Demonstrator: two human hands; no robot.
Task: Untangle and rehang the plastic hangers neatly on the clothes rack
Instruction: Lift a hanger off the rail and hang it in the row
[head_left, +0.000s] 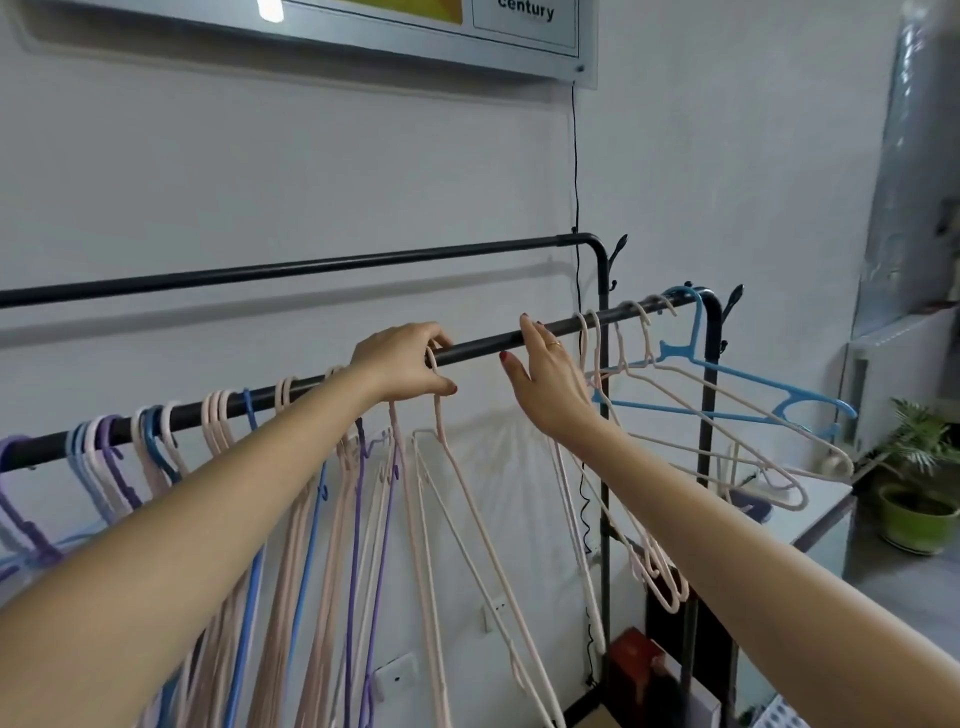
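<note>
Hangers (311, 519): thin plastic, pink, blue & purple, crowded along the left stretch of the near rail (488, 345), a round black metal tube of the clothes rack; some overlap and tilt. A 2nd, bare rail (311, 267) runs behind, nearer the pale matt wall (260, 171). At the rail's right end, by the bent corner, several pink hangers and one light-blue hanger (737, 387) hang splayed. Left hand (402, 364): fingers curled on the hook of one pink hanger (467, 499), at mid-rail. Right hand (545, 384): fingers fairly wide, tips at the rail, holding nothing. Glossy framed sign (467, 31) at wall top; black cable (576, 171) drops from it. Potted plant (919, 483), green pot, at right, on the floor.
</note>
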